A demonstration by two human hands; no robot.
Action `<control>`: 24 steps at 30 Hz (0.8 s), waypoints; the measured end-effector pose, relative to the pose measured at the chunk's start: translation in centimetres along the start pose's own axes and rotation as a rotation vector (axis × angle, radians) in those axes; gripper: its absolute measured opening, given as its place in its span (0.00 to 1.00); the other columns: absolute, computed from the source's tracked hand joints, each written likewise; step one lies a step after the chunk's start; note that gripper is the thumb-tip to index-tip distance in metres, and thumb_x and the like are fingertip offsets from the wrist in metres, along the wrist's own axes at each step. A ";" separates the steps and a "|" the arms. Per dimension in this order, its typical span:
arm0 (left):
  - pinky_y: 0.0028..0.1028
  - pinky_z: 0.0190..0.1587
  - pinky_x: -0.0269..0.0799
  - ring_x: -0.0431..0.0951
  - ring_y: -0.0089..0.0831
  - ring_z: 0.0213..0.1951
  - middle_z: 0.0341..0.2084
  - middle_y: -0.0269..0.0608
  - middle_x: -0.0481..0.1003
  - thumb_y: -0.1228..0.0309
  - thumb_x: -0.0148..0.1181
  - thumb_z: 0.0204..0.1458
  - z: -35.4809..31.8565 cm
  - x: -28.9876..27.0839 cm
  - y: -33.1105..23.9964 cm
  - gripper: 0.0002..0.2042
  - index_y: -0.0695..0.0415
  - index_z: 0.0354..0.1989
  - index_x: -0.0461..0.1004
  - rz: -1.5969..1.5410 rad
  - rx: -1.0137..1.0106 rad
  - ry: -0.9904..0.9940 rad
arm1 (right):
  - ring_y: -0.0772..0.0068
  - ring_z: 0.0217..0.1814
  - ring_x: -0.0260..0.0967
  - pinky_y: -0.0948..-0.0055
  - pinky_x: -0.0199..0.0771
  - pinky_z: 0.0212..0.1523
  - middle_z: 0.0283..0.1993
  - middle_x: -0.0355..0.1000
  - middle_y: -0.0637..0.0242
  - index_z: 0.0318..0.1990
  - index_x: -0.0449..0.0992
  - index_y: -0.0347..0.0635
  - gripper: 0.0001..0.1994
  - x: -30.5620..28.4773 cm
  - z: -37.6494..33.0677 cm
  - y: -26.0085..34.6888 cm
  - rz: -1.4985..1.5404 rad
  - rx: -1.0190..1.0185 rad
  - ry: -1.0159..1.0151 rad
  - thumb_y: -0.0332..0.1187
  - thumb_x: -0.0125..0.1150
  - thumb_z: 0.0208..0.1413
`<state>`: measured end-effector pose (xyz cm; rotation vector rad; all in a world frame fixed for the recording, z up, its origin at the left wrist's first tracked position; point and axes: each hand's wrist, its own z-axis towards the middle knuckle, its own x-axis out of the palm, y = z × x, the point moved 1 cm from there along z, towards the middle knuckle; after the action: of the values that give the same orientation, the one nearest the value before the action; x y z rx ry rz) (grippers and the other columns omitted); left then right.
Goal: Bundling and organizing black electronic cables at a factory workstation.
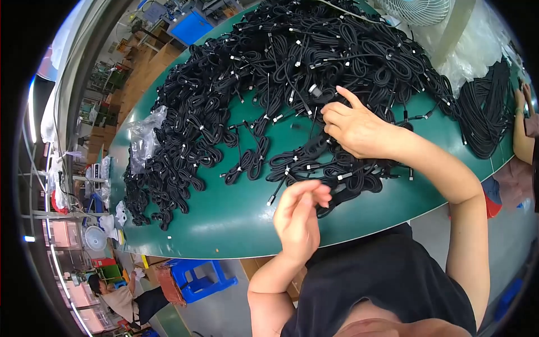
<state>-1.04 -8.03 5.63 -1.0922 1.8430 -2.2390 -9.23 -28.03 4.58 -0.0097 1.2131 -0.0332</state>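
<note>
My right hand point(359, 130) reaches over the near part of a pile of coiled black cables point(292, 50) on the green table. One finger points up and away, the others bend loosely above a cable bundle point(314, 150); nothing shows gripped in it. Nearer the table's front edge, my left hand point(298, 216) is raised with loosely bent fingers and no visible thing in them. Just right of it lies a looped black cable point(339, 203). A small white and grey piece point(315, 90) sits beyond my right fingertips. Left of that hand is a small dark blur.
A clear plastic bag point(147, 137) lies at the pile's left. Long black cables point(487, 109) hang together at the right, near another person's arm point(523, 132). A fan point(415, 8) and plastic sheeting point(477, 42) stand at the back right. A blue stool point(205, 281) is below the table.
</note>
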 end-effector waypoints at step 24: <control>0.24 0.37 0.71 0.73 0.28 0.38 0.42 0.46 0.71 0.68 0.61 0.48 4.2 -0.9 2.1 0.18 0.61 0.46 0.65 -0.234 0.071 0.075 | 0.72 0.25 0.65 0.76 0.68 0.21 0.27 0.60 0.65 0.30 0.67 0.35 0.10 -5.8 -0.4 7.5 0.107 0.194 -0.313 0.25 0.55 0.36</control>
<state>1.07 -11.73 3.57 -1.2898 1.7271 -2.4822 -11.47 -20.37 9.69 0.2125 0.8925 -0.0535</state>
